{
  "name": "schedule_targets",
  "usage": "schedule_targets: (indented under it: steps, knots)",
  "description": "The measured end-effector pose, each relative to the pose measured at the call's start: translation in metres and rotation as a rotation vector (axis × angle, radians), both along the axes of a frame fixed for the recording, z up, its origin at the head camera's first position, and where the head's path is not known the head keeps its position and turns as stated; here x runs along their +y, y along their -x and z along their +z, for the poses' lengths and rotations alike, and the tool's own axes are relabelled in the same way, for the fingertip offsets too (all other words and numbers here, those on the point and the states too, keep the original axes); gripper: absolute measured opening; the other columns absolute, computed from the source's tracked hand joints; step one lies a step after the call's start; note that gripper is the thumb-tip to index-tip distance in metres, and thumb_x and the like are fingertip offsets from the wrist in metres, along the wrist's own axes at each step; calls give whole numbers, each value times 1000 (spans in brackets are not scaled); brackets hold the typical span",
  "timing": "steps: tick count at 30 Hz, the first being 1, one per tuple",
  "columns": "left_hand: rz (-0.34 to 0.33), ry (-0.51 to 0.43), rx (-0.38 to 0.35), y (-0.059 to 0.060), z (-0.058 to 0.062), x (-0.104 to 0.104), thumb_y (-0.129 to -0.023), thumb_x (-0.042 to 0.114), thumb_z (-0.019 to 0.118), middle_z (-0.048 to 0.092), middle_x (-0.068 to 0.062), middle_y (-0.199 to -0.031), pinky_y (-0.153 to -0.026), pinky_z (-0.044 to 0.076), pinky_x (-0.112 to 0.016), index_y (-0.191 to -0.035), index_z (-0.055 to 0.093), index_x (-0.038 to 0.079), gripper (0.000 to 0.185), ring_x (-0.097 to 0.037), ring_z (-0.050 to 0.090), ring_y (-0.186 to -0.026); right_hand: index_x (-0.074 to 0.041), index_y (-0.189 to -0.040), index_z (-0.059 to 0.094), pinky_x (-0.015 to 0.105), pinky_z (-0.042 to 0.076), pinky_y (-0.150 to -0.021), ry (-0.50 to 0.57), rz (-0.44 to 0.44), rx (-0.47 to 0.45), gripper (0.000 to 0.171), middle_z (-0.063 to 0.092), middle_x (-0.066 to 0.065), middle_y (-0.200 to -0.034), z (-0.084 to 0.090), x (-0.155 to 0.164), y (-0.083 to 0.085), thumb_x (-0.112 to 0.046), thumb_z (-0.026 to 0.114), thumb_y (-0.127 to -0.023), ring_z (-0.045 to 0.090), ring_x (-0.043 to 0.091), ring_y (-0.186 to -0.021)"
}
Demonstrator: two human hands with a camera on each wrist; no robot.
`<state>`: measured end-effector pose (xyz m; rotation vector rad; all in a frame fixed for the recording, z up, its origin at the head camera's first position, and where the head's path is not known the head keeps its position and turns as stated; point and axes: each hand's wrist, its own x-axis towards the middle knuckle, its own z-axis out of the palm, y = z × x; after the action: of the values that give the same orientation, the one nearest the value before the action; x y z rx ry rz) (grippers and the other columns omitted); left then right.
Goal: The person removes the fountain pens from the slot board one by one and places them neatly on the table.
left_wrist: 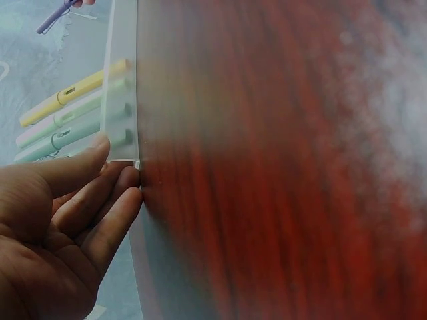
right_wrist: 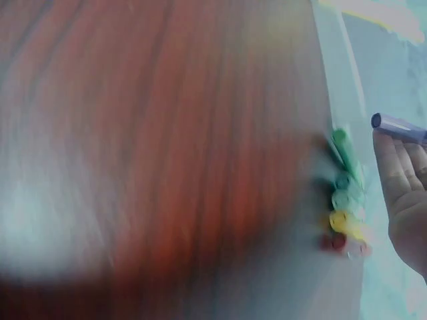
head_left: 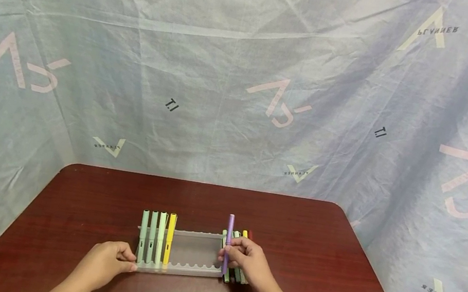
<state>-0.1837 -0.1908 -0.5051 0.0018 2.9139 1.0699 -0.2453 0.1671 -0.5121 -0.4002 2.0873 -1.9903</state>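
Observation:
A clear plastic pen rack [head_left: 196, 251] with notched rails lies on the table. At its left end a yellow pen [head_left: 169, 239], a pale green pen [head_left: 160, 237] and two sage green pens [head_left: 147, 235] lie side by side in the notches. My left hand [head_left: 103, 261] holds the rack's near left corner between thumb and fingers. Between thumb and fingers, my right hand [head_left: 252, 264] pinches a purple pen [head_left: 230, 229] over the rack's right end. In the right wrist view, the purple pen's end [right_wrist: 393, 125] shows beyond the fingers.
Several loose pens lie just right of the rack, partly hidden by my right hand, among them a green pen [right_wrist: 341, 143], a yellow pen [right_wrist: 339, 221] and a dark red pen [right_wrist: 337, 241]. Printed cloth [head_left: 225, 87] hangs around the reddish-brown table [head_left: 114, 187].

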Motion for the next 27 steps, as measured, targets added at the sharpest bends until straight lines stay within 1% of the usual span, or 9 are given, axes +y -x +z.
schedule_targets:
  steps: [4,8,13,15,19,21,23,27]
  knots:
    - [0,0,0,0,-1,-1,-75,25,83,70,13,-77,-68,51,-32,-77,68,24,16,-7,64,-74,14,-111,55,44,59,-78,-20,-53,-1,34,65,35,-106,1,17,5,-15,65,-95,68,45,-96]
    - [7,-2,-1,0,-2,0,-75,23,83,69,14,-76,-70,52,-33,-75,67,26,16,-6,64,-75,14,-114,55,43,59,-75,-62,-129,-5,39,63,34,-106,2,35,11,-17,66,-94,67,45,-94]
    - [8,1,-3,1,-2,0,-76,21,83,69,14,-75,-69,51,-33,-75,68,25,16,-6,63,-74,13,-116,58,43,60,-72,-129,-203,-36,38,63,31,-106,0,51,14,-18,67,-94,69,39,-88]
    - [10,1,-7,0,-2,0,-76,22,83,69,14,-75,-69,52,-33,-75,68,25,16,-6,63,-74,11,-115,61,42,60,-70,-183,-229,-42,35,65,27,-102,-1,55,14,-17,66,-94,69,33,-82]
    - [7,-2,-2,0,-2,0,-76,22,83,69,14,-76,-70,52,-33,-76,67,25,16,-6,64,-75,7,-109,67,39,59,-63,-315,-284,-36,27,69,16,-90,-4,60,15,-15,67,-93,66,22,-74]
    - [6,-5,3,0,-2,0,-76,22,83,69,14,-76,-70,52,-34,-75,67,25,16,-6,64,-75,5,-105,69,38,58,-60,-368,-306,-39,24,69,11,-85,-5,62,15,-15,68,-92,65,20,-71]
    - [9,-6,3,0,-2,1,-76,21,83,69,15,-75,-70,52,-33,-75,67,26,16,-6,64,-75,3,-102,70,38,58,-59,-404,-316,-45,21,68,10,-84,-8,64,14,-15,69,-91,65,20,-69]
    - [5,-7,11,0,-2,1,-76,21,83,69,15,-75,-69,52,-33,-75,67,25,16,-6,64,-74,1,-98,71,36,58,-57,-472,-306,-56,18,68,9,-84,-12,66,13,-15,70,-91,66,20,-67]
